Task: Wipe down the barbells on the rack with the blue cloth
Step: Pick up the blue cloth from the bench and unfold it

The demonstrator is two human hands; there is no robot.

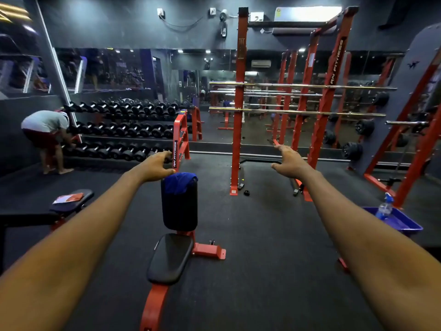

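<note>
Black dumbbells [124, 130] were ranged far to the left, apart from the job. The left hand [156, 167] was stretched forward, fingers loosely curled and nothing held, just beside the blue cloth [180, 183], which was draped over the top of an upright padded surface [179, 211]. The right hand [290, 161] was spread and empty, well apart from the cloth. Beyond it the barbells [298, 112] were laid level across the red rack [236, 103], long axes running left to right. The cloth was judged nearer the left hand.
</note>
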